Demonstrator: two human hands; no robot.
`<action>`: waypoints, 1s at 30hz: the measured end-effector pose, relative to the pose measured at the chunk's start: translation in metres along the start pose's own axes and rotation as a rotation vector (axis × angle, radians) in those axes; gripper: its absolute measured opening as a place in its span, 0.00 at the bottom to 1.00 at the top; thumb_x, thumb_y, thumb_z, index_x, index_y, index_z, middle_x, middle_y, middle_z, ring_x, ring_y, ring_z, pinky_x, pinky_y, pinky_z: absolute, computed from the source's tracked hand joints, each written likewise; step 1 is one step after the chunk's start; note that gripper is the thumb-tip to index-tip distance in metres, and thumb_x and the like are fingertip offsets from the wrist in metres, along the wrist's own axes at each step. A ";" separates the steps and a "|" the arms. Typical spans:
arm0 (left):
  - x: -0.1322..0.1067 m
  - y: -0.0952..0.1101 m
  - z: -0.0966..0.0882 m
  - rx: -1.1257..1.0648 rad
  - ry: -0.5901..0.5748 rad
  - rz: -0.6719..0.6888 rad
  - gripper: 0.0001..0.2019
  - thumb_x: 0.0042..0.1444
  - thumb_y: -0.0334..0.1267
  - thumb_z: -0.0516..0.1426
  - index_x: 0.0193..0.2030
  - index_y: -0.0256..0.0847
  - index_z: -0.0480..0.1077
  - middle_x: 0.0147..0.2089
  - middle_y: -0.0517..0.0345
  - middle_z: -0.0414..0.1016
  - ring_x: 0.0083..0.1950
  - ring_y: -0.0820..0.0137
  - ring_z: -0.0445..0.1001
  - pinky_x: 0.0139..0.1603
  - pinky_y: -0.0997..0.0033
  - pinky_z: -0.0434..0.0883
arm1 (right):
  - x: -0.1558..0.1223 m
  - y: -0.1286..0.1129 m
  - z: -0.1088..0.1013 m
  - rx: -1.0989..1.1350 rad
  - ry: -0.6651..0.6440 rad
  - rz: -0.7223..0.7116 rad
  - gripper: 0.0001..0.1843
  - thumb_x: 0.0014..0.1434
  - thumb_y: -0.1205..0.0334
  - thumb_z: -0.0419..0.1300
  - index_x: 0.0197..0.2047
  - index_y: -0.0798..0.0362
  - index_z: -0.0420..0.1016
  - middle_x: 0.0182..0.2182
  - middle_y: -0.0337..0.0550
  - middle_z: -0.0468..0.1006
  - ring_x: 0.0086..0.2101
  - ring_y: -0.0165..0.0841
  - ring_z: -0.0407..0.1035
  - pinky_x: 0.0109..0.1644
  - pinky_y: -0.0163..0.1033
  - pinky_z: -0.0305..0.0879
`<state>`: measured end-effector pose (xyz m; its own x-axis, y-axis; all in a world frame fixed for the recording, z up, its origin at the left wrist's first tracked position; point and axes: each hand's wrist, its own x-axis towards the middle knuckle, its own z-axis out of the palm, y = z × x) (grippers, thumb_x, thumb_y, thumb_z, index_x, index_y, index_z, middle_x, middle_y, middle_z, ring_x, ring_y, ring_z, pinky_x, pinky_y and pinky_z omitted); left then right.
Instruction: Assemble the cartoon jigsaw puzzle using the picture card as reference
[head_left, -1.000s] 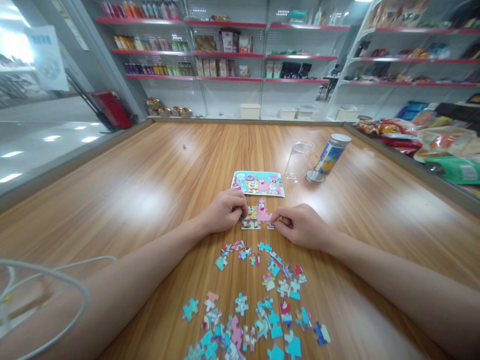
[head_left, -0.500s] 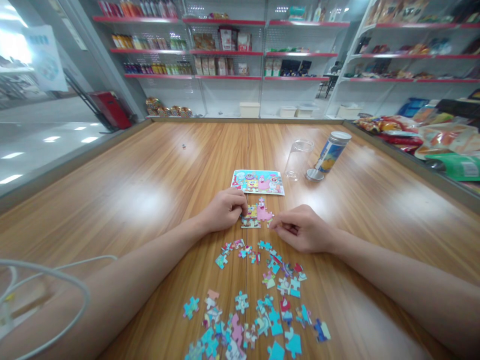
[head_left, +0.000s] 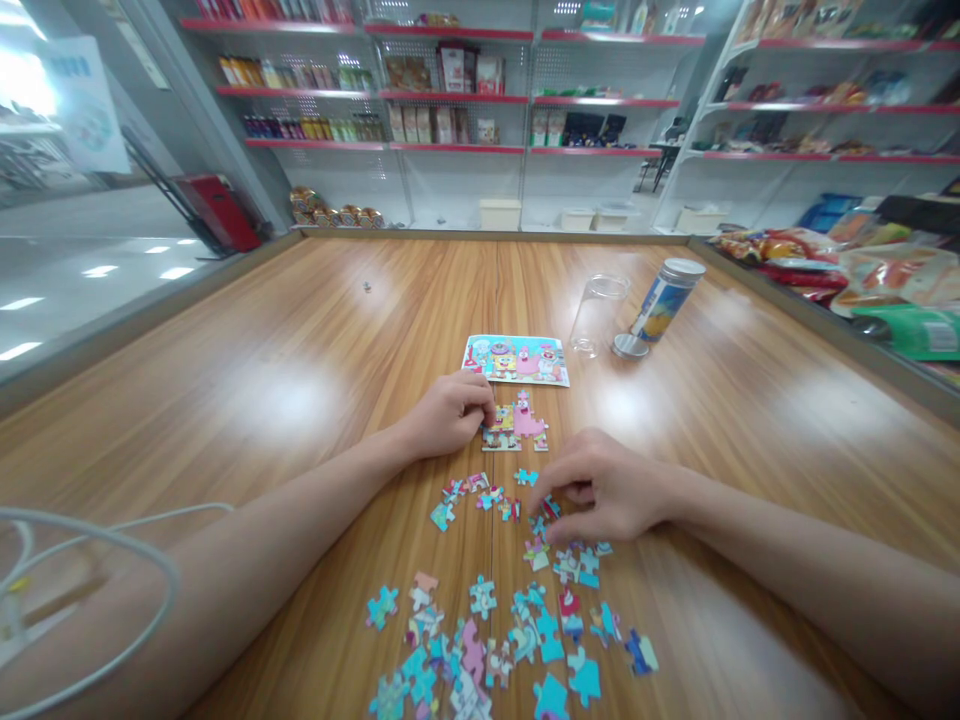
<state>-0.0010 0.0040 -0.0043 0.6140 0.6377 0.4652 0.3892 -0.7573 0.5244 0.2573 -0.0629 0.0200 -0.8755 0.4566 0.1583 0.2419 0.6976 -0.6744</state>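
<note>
In the head view, my left hand (head_left: 450, 412) is closed, its curled fingertips against the left edge of a small joined section of jigsaw puzzle (head_left: 504, 438). That section shows a yellow figure and a pink one (head_left: 528, 418); its left side is partly hidden by the fingers. A picture card (head_left: 525, 362) of the same cartoon lies just beyond. My right hand (head_left: 600, 487) hovers over or touches loose puzzle pieces (head_left: 536, 553), thumb and forefinger apart, nothing visible between them. More loose puzzle pieces (head_left: 550, 636) are spread nearer to me.
Behind the card, to the right, stand a clear cup (head_left: 598, 315), a round metal lid (head_left: 630, 346) and a blue can (head_left: 666, 302). Snack bags (head_left: 802, 255) line the right edge. A pale cable (head_left: 142, 545) loops at lower left, and stocked shelves (head_left: 457, 95) face the table.
My right hand has left the joined section's lower right piece, moved toward me over the loose pieces, and spread its thumb and forefinger. My left hand stays in place.
</note>
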 end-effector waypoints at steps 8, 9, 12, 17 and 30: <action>0.000 0.000 0.000 0.010 -0.004 0.008 0.16 0.48 0.17 0.50 0.26 0.38 0.75 0.32 0.58 0.75 0.38 0.71 0.73 0.43 0.71 0.70 | 0.002 -0.006 0.005 0.026 -0.029 0.011 0.12 0.62 0.52 0.65 0.41 0.50 0.84 0.18 0.31 0.65 0.20 0.23 0.60 0.26 0.29 0.54; 0.000 -0.001 0.000 0.014 -0.003 0.006 0.16 0.48 0.17 0.50 0.26 0.38 0.75 0.32 0.58 0.75 0.38 0.71 0.73 0.43 0.71 0.70 | 0.002 -0.006 0.004 0.025 -0.025 0.005 0.12 0.62 0.52 0.66 0.41 0.51 0.84 0.17 0.31 0.65 0.19 0.23 0.59 0.26 0.29 0.54; 0.000 -0.001 0.000 0.025 -0.004 0.003 0.16 0.49 0.18 0.50 0.26 0.38 0.75 0.32 0.58 0.75 0.38 0.71 0.73 0.43 0.70 0.70 | 0.002 -0.006 0.003 0.013 -0.022 -0.006 0.14 0.61 0.49 0.66 0.41 0.51 0.84 0.17 0.30 0.66 0.19 0.23 0.59 0.25 0.29 0.54; 0.000 -0.002 0.000 0.016 -0.004 0.011 0.16 0.48 0.17 0.50 0.26 0.38 0.75 0.32 0.57 0.75 0.37 0.72 0.73 0.43 0.71 0.71 | 0.002 -0.009 0.005 0.004 -0.081 -0.023 0.13 0.60 0.50 0.68 0.43 0.49 0.83 0.22 0.34 0.75 0.21 0.23 0.65 0.28 0.30 0.57; 0.000 -0.001 0.001 0.011 -0.004 -0.001 0.16 0.48 0.17 0.50 0.26 0.38 0.75 0.32 0.57 0.75 0.37 0.71 0.73 0.42 0.71 0.70 | 0.002 -0.014 0.004 0.025 -0.136 -0.019 0.12 0.62 0.52 0.66 0.45 0.48 0.83 0.24 0.35 0.78 0.22 0.24 0.67 0.29 0.30 0.59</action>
<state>-0.0006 0.0050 -0.0060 0.6162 0.6377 0.4623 0.3972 -0.7584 0.5169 0.2503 -0.0746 0.0268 -0.9290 0.3629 0.0728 0.2156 0.6904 -0.6906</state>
